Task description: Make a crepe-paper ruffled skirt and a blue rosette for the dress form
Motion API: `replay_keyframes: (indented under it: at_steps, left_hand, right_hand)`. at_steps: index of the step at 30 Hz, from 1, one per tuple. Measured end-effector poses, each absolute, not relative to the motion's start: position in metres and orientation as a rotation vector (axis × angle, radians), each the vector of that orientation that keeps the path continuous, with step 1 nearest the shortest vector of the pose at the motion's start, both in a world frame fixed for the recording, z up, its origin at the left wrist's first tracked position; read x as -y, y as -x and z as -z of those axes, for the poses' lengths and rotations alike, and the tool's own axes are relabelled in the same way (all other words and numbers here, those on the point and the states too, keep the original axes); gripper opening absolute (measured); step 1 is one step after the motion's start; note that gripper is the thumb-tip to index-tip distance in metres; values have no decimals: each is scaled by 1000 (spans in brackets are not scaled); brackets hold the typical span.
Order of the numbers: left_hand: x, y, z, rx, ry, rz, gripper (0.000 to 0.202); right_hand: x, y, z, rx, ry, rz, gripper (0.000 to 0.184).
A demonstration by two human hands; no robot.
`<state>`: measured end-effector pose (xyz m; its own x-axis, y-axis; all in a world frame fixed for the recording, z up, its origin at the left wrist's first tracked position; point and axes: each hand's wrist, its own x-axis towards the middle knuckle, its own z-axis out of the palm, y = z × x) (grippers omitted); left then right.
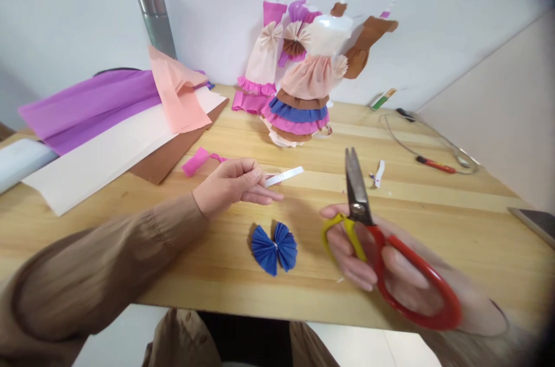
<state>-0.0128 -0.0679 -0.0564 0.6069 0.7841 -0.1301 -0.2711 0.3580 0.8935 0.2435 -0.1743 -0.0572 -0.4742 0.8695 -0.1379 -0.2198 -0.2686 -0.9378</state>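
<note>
My left hand (240, 182) pinches a narrow white strip (286, 175) between thumb and fingers, its free end pointing right. In my right hand (351, 251) is a pair of scissors (359, 199) with one yellow and one red handle. The blades point away from me and look nearly closed. A pleated blue paper bow (274, 248) lies on the table below and between the hands. Just behind my left hand rests a pink paper scrap (197, 162).
Purple paper (99, 98), white paper (113, 153) and brown paper (162, 162) lie at left near a metallic flask (155, 20). Several paper dresses, including a tiered dress (299, 95), stand at the back. A red-handled tool (436, 165) with a cable and a white scrap (380, 174) are at right.
</note>
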Motion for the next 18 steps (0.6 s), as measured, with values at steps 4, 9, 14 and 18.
replay_keyframes:
  at_steps: [4,9,14,18]
  left_hand:
    - [70,11,57,-629,-980,-759,47]
    - [70,11,59,-640,-993,-780,43]
    - [71,8,60,-654,-1000,-806,45]
    - [72,5,61,-649,-1015,-813,45]
  right_hand:
    - [176,-225,57,1036,805,-2036,37]
    - [168,-221,58,939,768,-2211,38]
    - [163,-217,59,899,775,-2273,37]
    - [161,-213,59,905,791,-2286,43]
